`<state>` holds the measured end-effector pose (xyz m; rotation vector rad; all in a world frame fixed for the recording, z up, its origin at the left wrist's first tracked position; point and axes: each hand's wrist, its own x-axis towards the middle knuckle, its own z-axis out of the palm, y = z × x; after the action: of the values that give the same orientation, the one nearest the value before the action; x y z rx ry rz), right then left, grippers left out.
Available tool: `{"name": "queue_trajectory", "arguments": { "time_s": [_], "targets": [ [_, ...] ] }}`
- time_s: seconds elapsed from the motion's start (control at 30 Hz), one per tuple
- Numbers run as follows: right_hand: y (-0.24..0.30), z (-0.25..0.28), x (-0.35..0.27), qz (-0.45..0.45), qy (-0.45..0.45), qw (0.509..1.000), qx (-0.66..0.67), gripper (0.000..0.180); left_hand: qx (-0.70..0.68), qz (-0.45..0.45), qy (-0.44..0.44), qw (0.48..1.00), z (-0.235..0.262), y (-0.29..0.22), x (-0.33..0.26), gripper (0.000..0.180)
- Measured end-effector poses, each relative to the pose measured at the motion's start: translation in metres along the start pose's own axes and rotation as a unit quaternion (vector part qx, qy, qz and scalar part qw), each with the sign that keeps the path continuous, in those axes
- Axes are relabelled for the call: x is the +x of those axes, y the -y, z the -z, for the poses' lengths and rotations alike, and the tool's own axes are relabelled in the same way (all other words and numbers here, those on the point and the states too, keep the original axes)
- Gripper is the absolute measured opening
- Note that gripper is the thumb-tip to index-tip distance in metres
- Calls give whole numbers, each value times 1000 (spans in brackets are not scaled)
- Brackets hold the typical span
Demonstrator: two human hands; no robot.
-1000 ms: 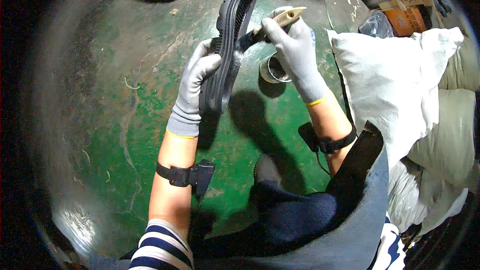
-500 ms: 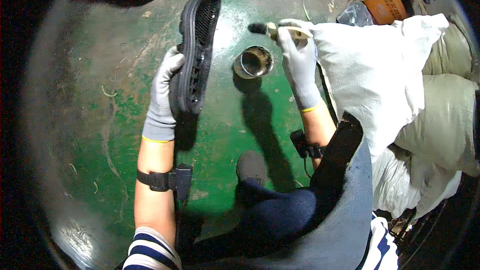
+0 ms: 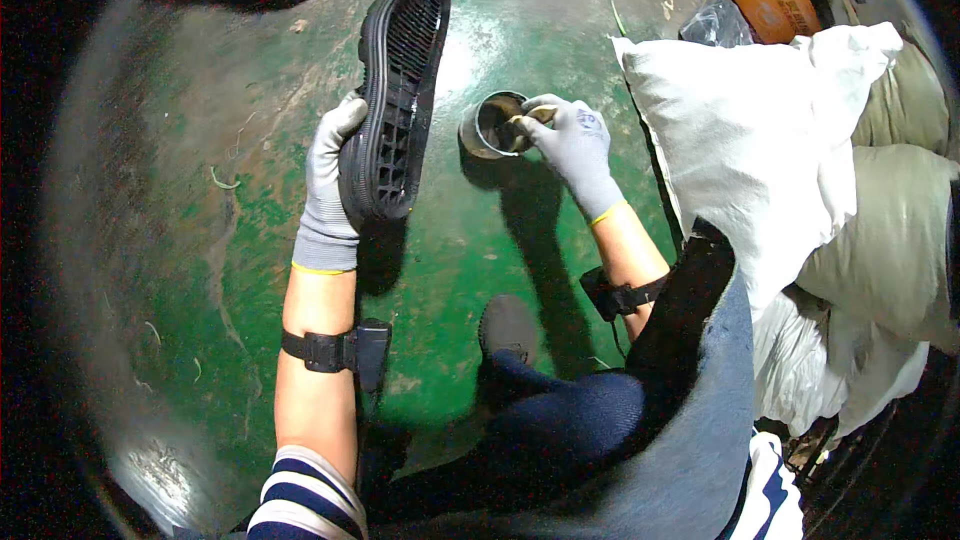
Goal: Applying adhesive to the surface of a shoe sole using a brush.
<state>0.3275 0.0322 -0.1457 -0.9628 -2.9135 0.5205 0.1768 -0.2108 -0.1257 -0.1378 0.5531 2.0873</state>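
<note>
Grey knit glove on the left hand [image 3: 330, 180], closed around the rear end of a black moulded rubber shoe sole [image 3: 395, 100], thumb up along its left edge, fingers hidden behind it. Forearm bare, rising from the lower edge, with a black strap and small black box [image 3: 340, 350] around the wrist. Sole held up off the green painted floor [image 3: 180, 240], tread side facing the camera, toe end pointing up and away.

Grey knit glove also on the right hand [image 3: 572, 145], fingers curled and pinched on a small pale tool [image 3: 525, 118], its tip down inside a small round metal tin [image 3: 490, 125]. Hard to make out what kind of tool: only a short yellowish stub visible between fingertips and rim. Contents of the tin dark and not readable. Tin standing on the floor just right of the sole, apart from it. Second black strap [image 3: 620, 295] on the right forearm, partly hidden by a grey-blue cloth apron [image 3: 680, 420].

White woven sacks [image 3: 760, 140] piled at the right, cut off by the dark rim. Dark shoe toe [image 3: 508, 325] below the tin, leg in navy trousers [image 3: 560, 410] behind it.
</note>
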Motion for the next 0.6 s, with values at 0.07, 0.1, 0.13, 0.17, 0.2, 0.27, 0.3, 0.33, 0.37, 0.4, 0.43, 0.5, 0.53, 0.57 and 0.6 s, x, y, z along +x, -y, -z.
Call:
{"name": "queue_trajectory", "arguments": {
  "time_s": [0.07,0.1,0.13,0.17,0.2,0.27,0.3,0.33,0.37,0.4,0.43,0.5,0.53,0.57,0.6],
  "targets": [
    [-5,3,2,-6,9,998,65,28,-25,20,19,999,0,0,-1,34],
    [-10,6,1,-16,-13,992,126,27,-47,49,4,998,0,1,1,35],
    [-15,7,-1,-26,-35,981,187,27,-69,79,-11,994,2,2,5,36],
    [-17,11,-6,-18,-84,976,202,26,-67,74,3,995,2,6,6,37],
    [-18,13,-8,-23,-108,960,256,25,-77,73,17,994,6,8,10,38],
    [5,25,-18,-65,-85,933,345,25,-81,79,29,993,9,5,8,39],
    [5,15,-17,-33,-75,948,307,24,-81,79,27,993,11,3,6,39],
    [7,14,-16,0,-69,962,263,22,-78,88,11,993,7,2,6,39],
    [8,14,-18,34,-91,971,219,21,-75,97,-5,992,3,2,7,39],
    [7,17,-21,31,-96,974,204,19,-78,99,-2,992,3,6,10,39],
    [16,21,-24,30,-113,968,220,19,-82,95,14,992,5,4,9,39],
    [26,17,-27,32,-127,962,240,18,-99,96,50,989,8,0,4,38],
    [24,15,-29,53,-153,951,263,17,-100,96,53,989,5,1,5,38],
    [22,13,-29,74,-178,939,285,16,-92,87,48,991,3,2,6,37],
    [18,13,-28,45,-89,966,240,15,-83,78,43,992,1,3,7,35]
  ]
}}
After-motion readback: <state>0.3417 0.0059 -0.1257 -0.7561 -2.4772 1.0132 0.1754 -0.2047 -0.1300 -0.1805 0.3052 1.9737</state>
